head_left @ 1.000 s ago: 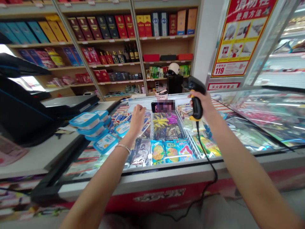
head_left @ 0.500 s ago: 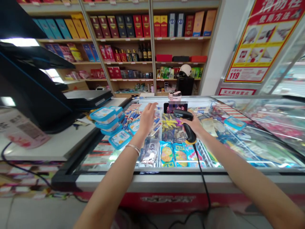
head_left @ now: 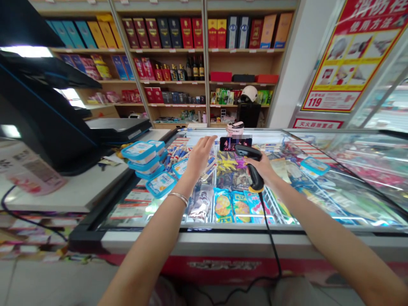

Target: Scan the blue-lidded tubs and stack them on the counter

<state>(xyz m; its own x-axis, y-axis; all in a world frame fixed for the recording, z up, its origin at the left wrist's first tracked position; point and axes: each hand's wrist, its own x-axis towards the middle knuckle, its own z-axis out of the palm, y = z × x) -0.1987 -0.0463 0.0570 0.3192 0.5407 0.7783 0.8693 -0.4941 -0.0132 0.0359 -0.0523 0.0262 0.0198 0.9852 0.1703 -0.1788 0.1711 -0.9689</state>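
Observation:
My right hand is wrapped round the grip of a black barcode scanner, whose head points left and away from me. Its cable runs down past the front of a glass-topped chest freezer. Over the glass hovers my left hand, fingers stretched out, with nothing seen in it. Left of that hand, white tubs with blue lids stand in a stack, and another tub lies in front. A phone with a lit screen leans beyond the scanner, near a pale pink object.
On the left, a counter carries a black checkout machine and a pink-and-white container. Wooden shelves with boxes and bottles line the back. One more blue-lidded tub lies at the right. Loose cable hangs near the floor.
My left hand has shifted slightly right, its fingers straighter. The scanner in my right hand has moved slightly right. The tubs look the same.

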